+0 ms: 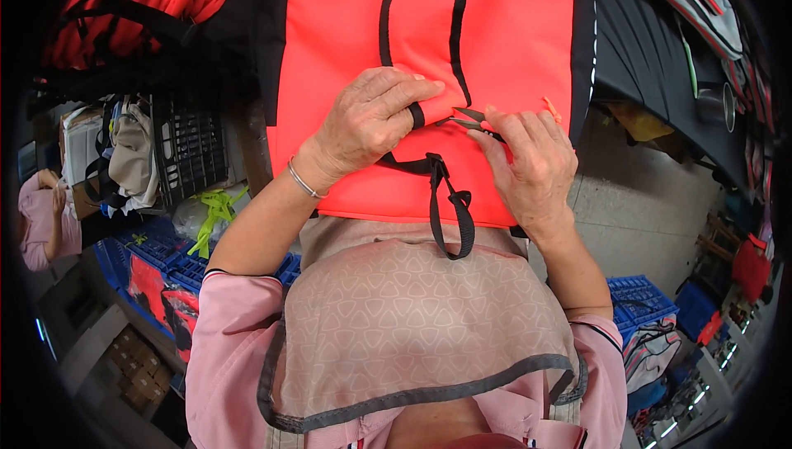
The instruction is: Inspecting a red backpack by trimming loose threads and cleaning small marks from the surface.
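A large bright coral bag with black side panels lies in front of me, its near edge at my waist. My left hand is closed in a pinch on a black strap of the bag. In my right hand is a small pair of thread snips. Their blades point left, apart at the tips, close to the pinched strap and the fabric. Below my hands, a black webbing loop with a plastic buckle hangs over the bag's near edge. Two long black straps run up its front.
A pile of coral bags lies at the far left. Blue crates stand at both sides, with a neon yellow strip by the left ones. A black-covered table holds grey bags at right. Another person is at far left.
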A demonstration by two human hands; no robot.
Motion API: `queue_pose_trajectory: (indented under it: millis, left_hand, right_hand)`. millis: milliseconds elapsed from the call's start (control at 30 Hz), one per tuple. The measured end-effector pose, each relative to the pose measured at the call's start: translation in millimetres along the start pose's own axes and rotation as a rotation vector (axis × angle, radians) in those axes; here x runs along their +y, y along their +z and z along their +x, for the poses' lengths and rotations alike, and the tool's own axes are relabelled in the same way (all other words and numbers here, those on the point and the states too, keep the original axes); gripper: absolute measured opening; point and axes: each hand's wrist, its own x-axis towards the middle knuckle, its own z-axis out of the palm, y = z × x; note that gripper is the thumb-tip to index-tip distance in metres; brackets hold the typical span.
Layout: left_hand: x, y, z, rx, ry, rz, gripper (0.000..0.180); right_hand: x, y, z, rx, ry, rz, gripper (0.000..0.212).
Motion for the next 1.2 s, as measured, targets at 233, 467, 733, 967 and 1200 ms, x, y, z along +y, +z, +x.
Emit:
queue_pose_trajectory:
  millis: [233, 467, 733, 967, 1200]
  left_hand:
    - [0.2, 2.5, 0.6, -0.022, 0.005, 0.007, 0.018]
    - [0.8, 2.4, 0.1, -0.007, -0.004, 0.005, 0.018]
    - [1.0, 1.7, -0.2, -0.019, -0.006, 0.008, 0.020]
    - [0.5, 2.7, -1.4, -0.007, -0.005, 0.003, 0.021]
    - [0.2, 2.5, -1.7, -0.014, -0.006, 0.014, 0.021]
  right_hand:
    - [-0.1, 2.3, -0.9, 0.037, -0.043, -0.015, 0.033]
    - [2.0, 1.3, 0.6, 0.059, -0.020, -0.043, 0.033]
    - [-2.1, 1.6, 0.6, 0.005, 0.021, 0.001, 0.026]
    - [-1.2, 3.3, 0.5, 0.002, 0.019, 0.005, 0.027]
    - [0.9, 7.2, -1.3, 0.018, 0.012, -0.024, 0.031]
